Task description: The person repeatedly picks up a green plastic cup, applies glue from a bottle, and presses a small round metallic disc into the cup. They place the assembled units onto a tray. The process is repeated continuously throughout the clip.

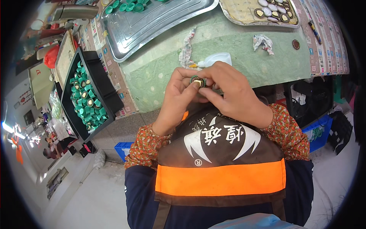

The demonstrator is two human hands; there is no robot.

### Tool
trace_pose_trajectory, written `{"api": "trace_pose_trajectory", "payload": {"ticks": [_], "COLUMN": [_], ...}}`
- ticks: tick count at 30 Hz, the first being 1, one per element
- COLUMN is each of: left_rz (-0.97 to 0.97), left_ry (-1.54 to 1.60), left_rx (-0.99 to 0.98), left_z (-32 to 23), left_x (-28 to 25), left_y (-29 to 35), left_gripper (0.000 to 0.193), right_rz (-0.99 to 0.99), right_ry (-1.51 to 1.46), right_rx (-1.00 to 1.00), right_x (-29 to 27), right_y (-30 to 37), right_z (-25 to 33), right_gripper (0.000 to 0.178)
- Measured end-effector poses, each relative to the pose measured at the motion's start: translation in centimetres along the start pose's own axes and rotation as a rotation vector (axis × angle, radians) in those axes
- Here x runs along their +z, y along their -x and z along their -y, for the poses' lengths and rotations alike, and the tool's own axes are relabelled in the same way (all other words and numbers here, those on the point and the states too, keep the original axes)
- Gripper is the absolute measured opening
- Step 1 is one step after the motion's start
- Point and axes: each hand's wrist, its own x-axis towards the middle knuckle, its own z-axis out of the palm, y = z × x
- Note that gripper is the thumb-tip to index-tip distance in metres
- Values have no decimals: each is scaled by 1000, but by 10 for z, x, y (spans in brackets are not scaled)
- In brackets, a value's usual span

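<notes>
Green and dark brown, the small round ornament [201, 80] is pinched between the left hand [174, 95] and right hand [229, 87], nearer than the squeeze bottle [216, 60]. Uneven finger pressure could make it slip.

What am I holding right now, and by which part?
A small round cream-centred piece, by its dark rim, between your left hand and right hand.

My worktable [329, 63] carries a printed covering [122, 89] and a green sheet [152, 84]. Reference item: the white bottle [223, 58], lying on the sheet. Beyond it, to my left: a metal tray [160, 26]. Beyond it, to my right: a lined tray [240, 10]. Just left: a crumpled wad [187, 49]. Rightward, in order: a second wad [263, 43], a brown disc [296, 44], a pen-shaped tool [315, 32].
</notes>
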Motion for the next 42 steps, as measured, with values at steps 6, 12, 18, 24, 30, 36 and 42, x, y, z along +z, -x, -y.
{"api": "trace_pose_trajectory", "payload": {"ticks": [6, 12, 18, 24, 30, 36, 42], "left_rz": [-12, -71, -153, 61, -418, -638, -690], "left_ry": [-32, -39, 233, 915, -349, -1433, -1547], "left_rx": [105, 171, 328, 719, 508, 695, 689], "left_z": [0, 11, -1, -64, -88, -118, -114], "left_x": [9, 11, -37, -131, -89, -67, -59], "left_y": [3, 2, 15, 46, -45, -164, -194], "left_gripper": [23, 20, 24, 48, 31, 24, 25], "right_rz": [6, -42, 24, 10, 95, 144, 42], "right_ry": [-154, -285, -102, 479, 639, 610, 245], "right_rx": [307, 401, 92, -109, -141, -50, 41], "right_x": [0, 16, -5, -35, -18, -25, -45], "right_y": [2, 7, -3, -9, -14, -16, -13], "right_z": [3, -5, 1, -5, -23, -19, -25], "right_gripper": [20, 13, 17, 41, 50, 48, 43]}}
